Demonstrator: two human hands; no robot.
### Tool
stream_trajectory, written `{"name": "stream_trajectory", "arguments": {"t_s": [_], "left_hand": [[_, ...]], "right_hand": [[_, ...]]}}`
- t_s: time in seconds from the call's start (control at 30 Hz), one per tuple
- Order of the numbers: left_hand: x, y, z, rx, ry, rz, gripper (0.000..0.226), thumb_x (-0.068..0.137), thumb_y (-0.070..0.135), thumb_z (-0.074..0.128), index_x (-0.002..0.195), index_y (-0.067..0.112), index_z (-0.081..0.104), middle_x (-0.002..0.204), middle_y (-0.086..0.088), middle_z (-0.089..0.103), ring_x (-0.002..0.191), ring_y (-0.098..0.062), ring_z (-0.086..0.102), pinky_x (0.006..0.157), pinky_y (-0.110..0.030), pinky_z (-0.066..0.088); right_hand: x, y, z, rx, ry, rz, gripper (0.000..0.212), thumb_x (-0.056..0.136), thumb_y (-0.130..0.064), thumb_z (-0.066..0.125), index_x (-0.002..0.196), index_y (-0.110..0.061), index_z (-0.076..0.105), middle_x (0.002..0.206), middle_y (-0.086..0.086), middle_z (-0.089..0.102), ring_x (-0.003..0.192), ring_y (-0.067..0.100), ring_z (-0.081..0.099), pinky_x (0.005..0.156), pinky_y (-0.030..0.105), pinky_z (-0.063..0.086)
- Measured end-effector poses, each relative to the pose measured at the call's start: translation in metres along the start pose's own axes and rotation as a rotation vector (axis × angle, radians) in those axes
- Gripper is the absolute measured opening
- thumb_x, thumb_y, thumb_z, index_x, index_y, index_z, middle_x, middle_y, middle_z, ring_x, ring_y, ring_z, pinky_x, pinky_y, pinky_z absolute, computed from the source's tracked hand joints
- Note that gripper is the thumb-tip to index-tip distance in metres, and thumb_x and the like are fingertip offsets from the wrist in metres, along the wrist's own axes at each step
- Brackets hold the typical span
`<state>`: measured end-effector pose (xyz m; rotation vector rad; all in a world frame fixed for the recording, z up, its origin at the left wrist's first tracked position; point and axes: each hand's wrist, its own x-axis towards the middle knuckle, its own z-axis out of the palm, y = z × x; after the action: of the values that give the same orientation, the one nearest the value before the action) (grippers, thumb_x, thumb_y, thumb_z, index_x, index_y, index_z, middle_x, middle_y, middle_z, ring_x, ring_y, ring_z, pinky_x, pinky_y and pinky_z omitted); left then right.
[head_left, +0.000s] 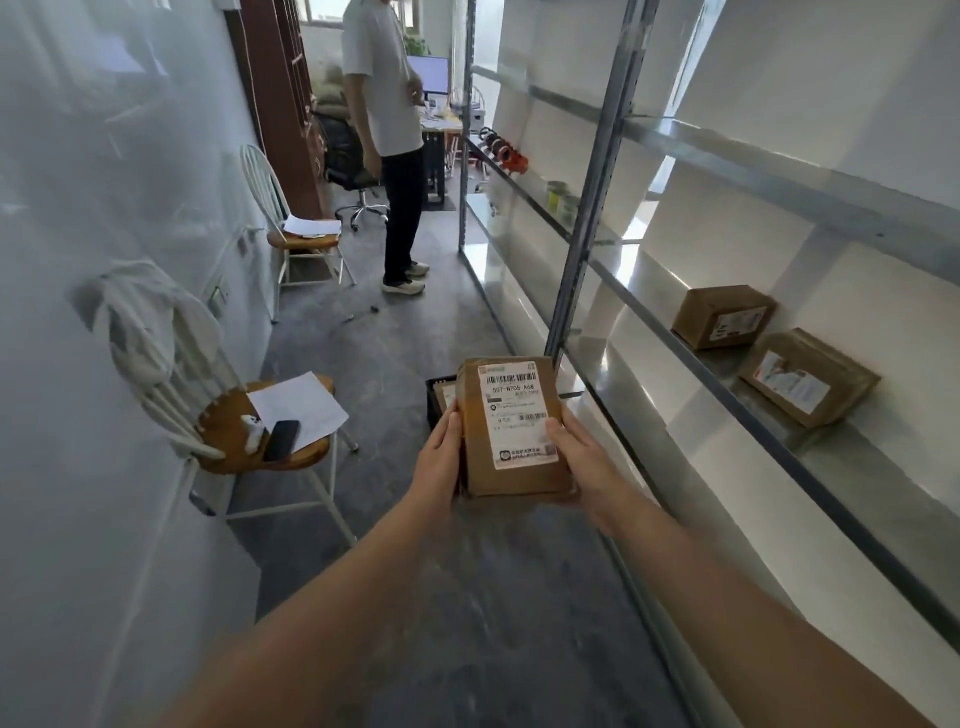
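Cardboard (445, 398) shows inside the black crate (432, 402) on the floor, mostly hidden. I hold a brown parcel (511, 431) up in front of it. My left hand (439, 462) and right hand (577, 457) grip its sides, thumbs on top.

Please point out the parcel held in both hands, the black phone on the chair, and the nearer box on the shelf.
held parcel (519, 415): head view, middle of its white label.
black phone (282, 440): head view, middle of its dark face.
nearer shelf box (836, 366): head view, brown top beside the label.
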<state>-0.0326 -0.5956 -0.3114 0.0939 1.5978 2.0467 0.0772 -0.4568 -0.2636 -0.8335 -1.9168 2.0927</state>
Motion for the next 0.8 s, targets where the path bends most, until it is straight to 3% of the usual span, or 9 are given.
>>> {"name": "stream_trajectory", "arguments": {"t_s": [0.07, 0.17, 0.2, 0.33, 0.47, 0.57, 0.63, 0.8], "left_hand": [[0.005, 0.002, -0.012, 0.012, -0.008, -0.004, 0.042, 0.101, 0.046, 0.045, 0.141, 0.037, 0.049, 0.134, -0.003, 0.061, 0.122, -0.024, 0.059, 0.106, -0.05, 0.045], [0.006, 0.001, -0.024, 0.027, 0.016, -0.029, 0.042, 0.099, 0.047, 0.048, 0.141, 0.041, 0.047, 0.136, -0.001, 0.059, 0.122, -0.023, 0.058, 0.105, -0.05, 0.046], [0.006, 0.001, -0.027, 0.024, 0.02, -0.033, 0.042, 0.099, 0.047, 0.049, 0.14, 0.041, 0.048, 0.137, 0.0, 0.058, 0.122, -0.023, 0.058, 0.105, -0.049, 0.046], [0.014, 0.004, -0.033, -0.014, 0.023, -0.034, 0.042, 0.1, 0.044, 0.048, 0.142, 0.038, 0.047, 0.136, 0.0, 0.06, 0.12, -0.021, 0.06, 0.103, -0.048, 0.048], [0.025, 0.008, -0.026, 0.039, 0.046, 0.002, 0.043, 0.103, 0.04, 0.041, 0.146, 0.031, 0.044, 0.14, -0.004, 0.057, 0.124, -0.023, 0.057, 0.106, -0.049, 0.046], [0.035, 0.009, -0.017, 0.076, 0.086, -0.009, 0.045, 0.103, 0.039, 0.041, 0.148, 0.03, 0.041, 0.144, -0.005, 0.052, 0.129, -0.024, 0.052, 0.11, -0.048, 0.042], [0.04, 0.008, -0.01, 0.102, 0.123, -0.011, 0.045, 0.103, 0.04, 0.04, 0.147, 0.031, 0.04, 0.144, -0.005, 0.052, 0.13, -0.024, 0.051, 0.111, -0.048, 0.041], [0.06, 0.008, 0.029, 0.124, 0.167, -0.001, 0.044, 0.103, 0.04, 0.04, 0.146, 0.032, 0.042, 0.144, -0.004, 0.052, 0.13, -0.023, 0.051, 0.11, -0.047, 0.041]], "right_hand": [[0.006, 0.01, 0.021, 0.057, 0.046, 0.033, 0.039, 0.102, -0.036, 0.045, 0.141, -0.043, 0.045, 0.128, 0.0, 0.064, 0.113, 0.024, 0.064, 0.094, 0.05, 0.053], [0.009, 0.022, 0.038, 0.073, 0.087, 0.112, 0.037, 0.104, -0.047, 0.034, 0.138, -0.044, 0.046, 0.12, 0.001, 0.069, 0.098, 0.02, 0.069, 0.062, 0.03, 0.055], [0.011, 0.023, 0.04, 0.078, 0.09, 0.13, 0.039, 0.103, -0.051, 0.031, 0.135, -0.04, 0.05, 0.117, 0.002, 0.07, 0.096, 0.019, 0.069, 0.06, 0.028, 0.053], [0.027, 0.019, 0.041, 0.117, 0.02, 0.212, 0.051, 0.097, -0.062, 0.033, 0.123, -0.031, 0.064, 0.11, 0.002, 0.074, 0.102, 0.023, 0.07, 0.08, 0.04, 0.056], [0.041, 0.01, 0.033, 0.165, -0.109, 0.249, 0.051, 0.098, -0.062, 0.031, 0.124, -0.032, 0.063, 0.111, 0.002, 0.074, 0.102, 0.022, 0.069, 0.073, 0.037, 0.056], [0.057, 0.003, 0.022, 0.246, -0.189, 0.248, 0.055, 0.1, -0.058, 0.029, 0.13, -0.023, 0.06, 0.119, 0.011, 0.07, 0.111, 0.029, 0.066, 0.095, 0.049, 0.052], [0.067, 0.0, 0.015, 0.261, -0.213, 0.242, 0.057, 0.101, -0.056, 0.028, 0.131, -0.019, 0.059, 0.121, 0.012, 0.068, 0.113, 0.029, 0.064, 0.102, 0.049, 0.048], [0.09, -0.004, -0.018, 0.266, -0.218, 0.185, 0.052, 0.102, -0.053, 0.029, 0.133, -0.022, 0.057, 0.121, 0.008, 0.069, 0.112, 0.024, 0.065, 0.103, 0.046, 0.048]]}}
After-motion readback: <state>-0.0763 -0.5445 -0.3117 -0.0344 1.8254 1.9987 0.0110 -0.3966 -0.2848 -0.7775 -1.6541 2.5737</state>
